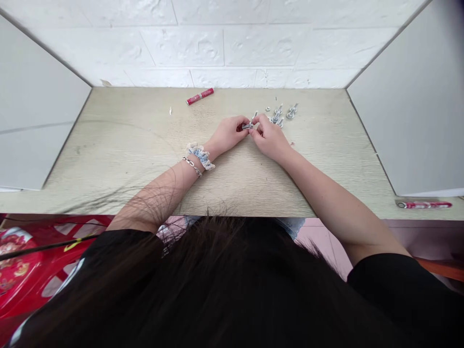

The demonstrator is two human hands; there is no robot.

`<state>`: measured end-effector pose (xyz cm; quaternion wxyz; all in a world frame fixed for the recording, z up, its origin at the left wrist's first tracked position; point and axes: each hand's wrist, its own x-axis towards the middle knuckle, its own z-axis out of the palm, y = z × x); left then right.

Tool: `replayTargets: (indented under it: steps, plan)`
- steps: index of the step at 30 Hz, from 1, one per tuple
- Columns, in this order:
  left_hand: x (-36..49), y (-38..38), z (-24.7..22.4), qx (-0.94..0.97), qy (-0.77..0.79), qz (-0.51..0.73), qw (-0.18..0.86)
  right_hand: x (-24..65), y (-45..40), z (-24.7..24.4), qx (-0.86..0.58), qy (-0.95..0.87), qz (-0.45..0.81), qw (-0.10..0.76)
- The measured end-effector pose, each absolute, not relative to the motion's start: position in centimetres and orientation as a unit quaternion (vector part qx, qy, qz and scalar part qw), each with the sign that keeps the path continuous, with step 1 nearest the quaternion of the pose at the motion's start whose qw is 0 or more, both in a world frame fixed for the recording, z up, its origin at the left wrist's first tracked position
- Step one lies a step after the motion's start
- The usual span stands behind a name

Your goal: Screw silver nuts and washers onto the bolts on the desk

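A small silver metal bolt (pixel 247 126) sits between my two hands above the desk, with a thin part sticking up at its right end. The fingers of my left hand (pixel 229 134) are closed in a pinch on its left side. From the right, my right hand (pixel 268 137) pinches its other end, thumb and forefinger bent around it. The fingers cover part of the piece, so its exact form is hard to make out. Just beyond my right hand lies a cluster of similar silver bolts (pixel 277 116) with round washers or nuts. Another pair of bolts (pixel 292 111) lies further right.
A small nut (pixel 268 108) lies beside the cluster. A red tube (pixel 200 96) rests near the wall, and a red pen-like tube (pixel 424 205) lies at the front right. White panels (pixel 416 106) flank the wooden desk (pixel 137 145). A red plastic chair (pixel 36 275) stands below left.
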<state>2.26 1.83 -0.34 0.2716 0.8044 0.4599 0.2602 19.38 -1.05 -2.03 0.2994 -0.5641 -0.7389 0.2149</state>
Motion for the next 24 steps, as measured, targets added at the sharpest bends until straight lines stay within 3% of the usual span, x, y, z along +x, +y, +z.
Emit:
replayTargets:
  steps: [24]
  plan:
    - [2.28,1.81,-0.24,0.82,0.442,0.245,0.268,19.23,-1.06,-1.7,-0.561,-0.738,0.203,0.314]
